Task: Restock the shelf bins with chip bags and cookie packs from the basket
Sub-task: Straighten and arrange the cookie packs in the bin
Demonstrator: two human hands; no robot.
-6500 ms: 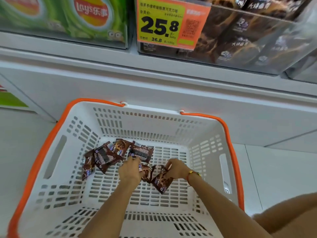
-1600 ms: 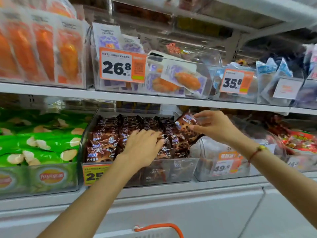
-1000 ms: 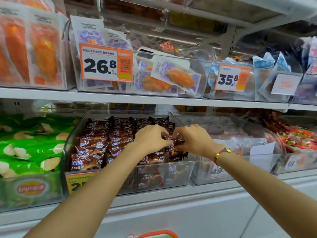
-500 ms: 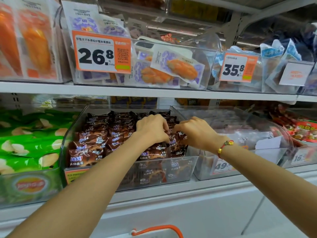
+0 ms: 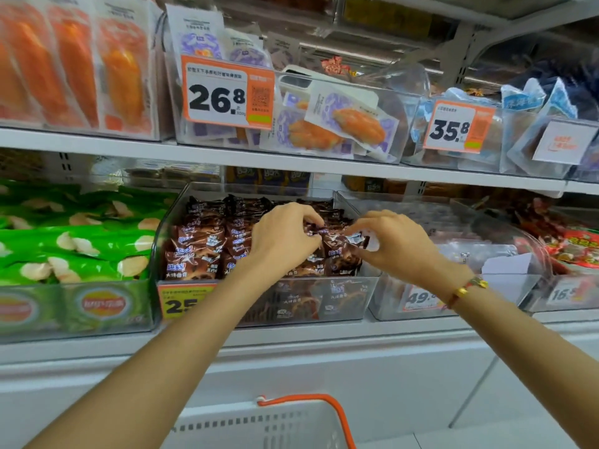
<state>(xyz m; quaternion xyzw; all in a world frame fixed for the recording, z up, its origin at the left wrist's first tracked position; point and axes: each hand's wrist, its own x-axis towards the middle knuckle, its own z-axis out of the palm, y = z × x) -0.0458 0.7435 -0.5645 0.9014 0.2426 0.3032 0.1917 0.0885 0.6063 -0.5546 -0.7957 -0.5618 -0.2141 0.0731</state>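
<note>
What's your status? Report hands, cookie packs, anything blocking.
Both hands, left hand and right hand, pinching brown cookie packs inside the clear bin. Bin nearly full. Basket below. Nothing blocking.

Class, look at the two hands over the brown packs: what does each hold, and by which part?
Both hands, left hand and right hand, pinch brown cookie packs by their crimped top edges, inside the clear bin.

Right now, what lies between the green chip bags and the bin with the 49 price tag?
In the head view, the clear bin of brown cookie packs lies there, with both hands in it.
</note>
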